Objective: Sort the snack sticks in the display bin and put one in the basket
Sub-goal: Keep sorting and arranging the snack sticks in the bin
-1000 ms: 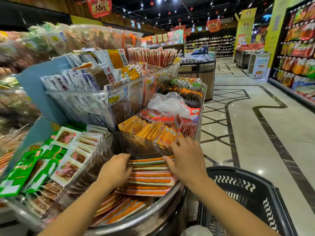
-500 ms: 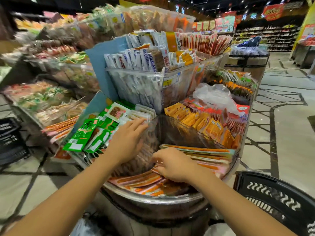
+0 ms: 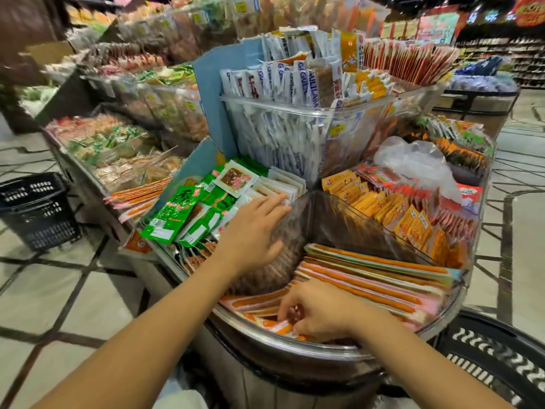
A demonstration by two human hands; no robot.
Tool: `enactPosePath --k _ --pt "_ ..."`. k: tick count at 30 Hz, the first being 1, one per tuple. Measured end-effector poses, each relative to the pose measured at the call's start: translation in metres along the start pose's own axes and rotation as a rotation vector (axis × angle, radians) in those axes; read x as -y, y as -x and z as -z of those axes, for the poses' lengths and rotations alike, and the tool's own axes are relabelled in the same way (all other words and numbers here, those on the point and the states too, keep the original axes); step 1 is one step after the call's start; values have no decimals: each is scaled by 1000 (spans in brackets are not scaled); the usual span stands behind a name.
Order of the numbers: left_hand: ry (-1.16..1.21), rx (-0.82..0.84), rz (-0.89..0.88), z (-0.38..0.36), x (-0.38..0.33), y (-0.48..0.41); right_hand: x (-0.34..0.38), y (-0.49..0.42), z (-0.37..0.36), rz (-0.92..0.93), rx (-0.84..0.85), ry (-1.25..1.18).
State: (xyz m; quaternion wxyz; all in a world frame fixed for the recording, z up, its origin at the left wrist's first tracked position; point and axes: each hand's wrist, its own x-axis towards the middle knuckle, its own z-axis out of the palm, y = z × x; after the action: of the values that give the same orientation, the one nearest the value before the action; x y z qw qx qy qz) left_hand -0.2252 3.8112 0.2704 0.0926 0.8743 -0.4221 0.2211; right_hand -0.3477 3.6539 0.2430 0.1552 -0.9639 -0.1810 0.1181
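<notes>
Head view: right of the display bin (image 3: 295, 348) sits the basket (image 3: 501, 358); at the bin's near rim the right hand (image 3: 321, 312) pinches loose snack sticks (image 3: 256, 302). Best lay them flat while the left hand (image 3: 253, 231), fingers straight, braces on the left wall (image 3: 298, 222).

Pale tile floor (image 3: 73, 305) w/ dark diagonal lines filled lower left. Long counter (image 3: 91, 199) of packets ran along upper left; black crate (image 3: 35, 211) stood at left edge. Stocked shelves (image 3: 516, 57) & red banner (image 3: 528, 10) upper right, blurred.
</notes>
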Motion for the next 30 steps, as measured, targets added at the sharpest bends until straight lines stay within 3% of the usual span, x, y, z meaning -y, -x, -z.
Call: enactPosePath --k 7,16,22,27,30 --pt "7 12 21 2 -3 1 10 11 8 2 -211 -132" --pt "-10 44 31 3 -4 0 -4 29 30 -130 -801 -297" --pt "-25 29 20 1 -4 -1 -12 57 68 -225 -898 -298" --pt "-45 13 11 0 -6 1 -4 78 95 -186 -967 -566" --pt "-60 -30 1 1 -6 2 1 86 106 -166 -984 -524"
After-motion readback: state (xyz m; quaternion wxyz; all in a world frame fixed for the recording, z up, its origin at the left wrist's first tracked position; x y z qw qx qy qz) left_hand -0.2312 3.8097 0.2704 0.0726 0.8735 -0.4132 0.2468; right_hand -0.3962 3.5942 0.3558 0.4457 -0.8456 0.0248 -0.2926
